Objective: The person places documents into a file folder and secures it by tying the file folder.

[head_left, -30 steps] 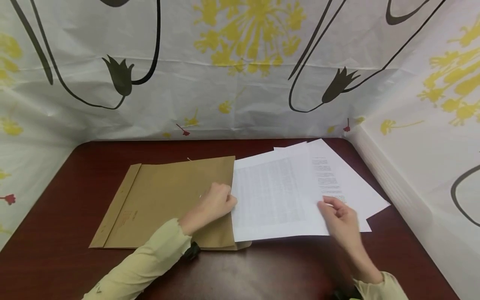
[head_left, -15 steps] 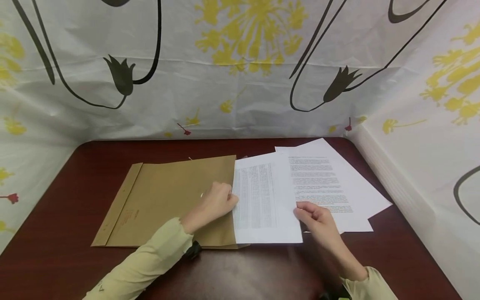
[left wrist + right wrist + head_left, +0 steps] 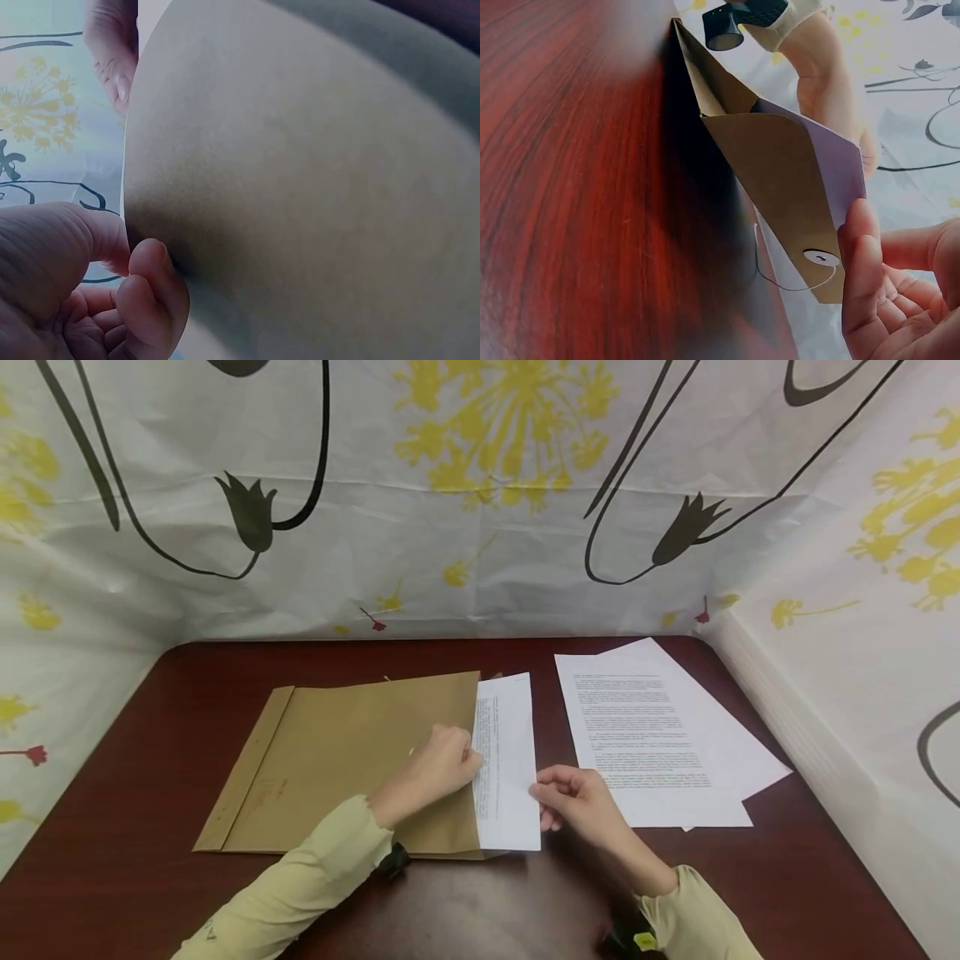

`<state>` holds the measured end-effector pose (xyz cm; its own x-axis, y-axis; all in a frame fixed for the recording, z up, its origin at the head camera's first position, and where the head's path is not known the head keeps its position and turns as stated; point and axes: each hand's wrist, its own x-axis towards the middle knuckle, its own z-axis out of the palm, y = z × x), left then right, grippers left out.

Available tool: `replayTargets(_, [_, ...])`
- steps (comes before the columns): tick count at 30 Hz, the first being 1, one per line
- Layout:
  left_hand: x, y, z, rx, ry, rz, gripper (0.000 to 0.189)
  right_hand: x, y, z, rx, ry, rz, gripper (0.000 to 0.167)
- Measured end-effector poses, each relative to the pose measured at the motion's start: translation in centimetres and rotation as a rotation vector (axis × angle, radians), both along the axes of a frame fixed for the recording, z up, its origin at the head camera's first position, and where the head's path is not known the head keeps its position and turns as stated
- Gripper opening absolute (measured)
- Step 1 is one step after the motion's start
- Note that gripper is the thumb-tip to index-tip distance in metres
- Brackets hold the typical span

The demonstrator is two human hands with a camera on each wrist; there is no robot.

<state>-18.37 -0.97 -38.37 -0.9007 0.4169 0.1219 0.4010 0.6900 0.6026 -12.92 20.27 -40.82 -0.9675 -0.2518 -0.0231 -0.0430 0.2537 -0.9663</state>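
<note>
Brown envelope [image 3: 345,718] on a dark red table [image 3: 480,914], its mouth facing right and gaping; a printed sheet [image 3: 512,760] sits partly inside, the rest projecting beyond the mouth. The left hand [image 3: 438,762] pinches the envelope's edge between thumb and curled fingers; the left-wrist view is dim, so the gripped layer is uncertain. The right hand [image 3: 579,802] pinches the sheet's right edge between thumb and fingers. Small red lettering [image 3: 264,795] marks the envelope near its left end, too small to read, as is the dense type on the sheet and on the overlapping loose papers [image 3: 641,739] at right. A white disc [image 3: 821,257] with a string [image 3: 787,289] is fixed near the mouth. A strip of table separates the sheet from the papers; a broader stretch lies left of the envelope.
</note>
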Motion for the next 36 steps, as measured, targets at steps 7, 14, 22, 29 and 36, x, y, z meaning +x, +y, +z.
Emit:
replayTargets(7, [0.0,0.2,-0.4,-0.015,0.074,0.005,0.037,-0.5,-1.2,-0.3,0.018,0.062,0.012,0.012])
replayTargets(14, [0.0,0.2,-0.7,-0.03,0.082,0.007,0.036,-1.2,-3.0,-0.5,0.203,0.287,-0.065,0.004])
replayTargets(22, [-0.1,0.2,-0.9,-0.029,0.123,0.013,0.037,-1.5,-4.2,-0.1,0.344,0.539,-0.102,0.013])
replayTargets(29, [0.0,0.2,-0.9,-0.02,0.142,0.006,0.038,-2.3,-4.6,0.0,0.388,0.388,-0.033,0.01])
replayTargets(36, [0.0,0.2,-1.0,-0.03,0.122,0.01,0.038,-3.2,-4.4,-0.7,0.54,0.391,-0.03,0.017])
